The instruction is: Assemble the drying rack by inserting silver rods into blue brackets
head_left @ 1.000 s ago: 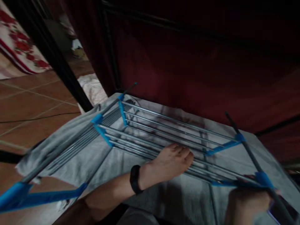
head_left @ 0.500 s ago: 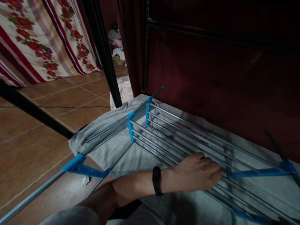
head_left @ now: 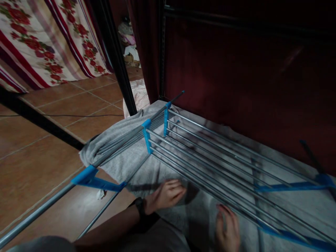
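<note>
A metal clothes drying rack (head_left: 210, 159) with grey bars and blue plastic joints lies across grey cloth, spreading through the middle and right of the view. My left hand (head_left: 169, 194), with a dark band at the wrist, is over the cloth on the near side of the bars. Its fingers are loosely curled together, and nothing shows in them. Close to the nearest bars, at the bottom, is my right hand (head_left: 228, 227). Its thumb and fingers stand apart with nothing between them. Neither hand appears to grip a bar.
Grey cloth (head_left: 118, 168) covers the surface beneath the rack. Dark metal posts (head_left: 119, 70) rise at the left, beside tiled floor (head_left: 86, 108) with a thin cable. A dark red sheet (head_left: 223, 77) hangs behind. Floral fabric (head_left: 52, 38) hangs at the far left.
My left hand has left the rack's bars and drawn back left and toward me. My right hand has come into view at the bottom. The rack looks unmoved.
</note>
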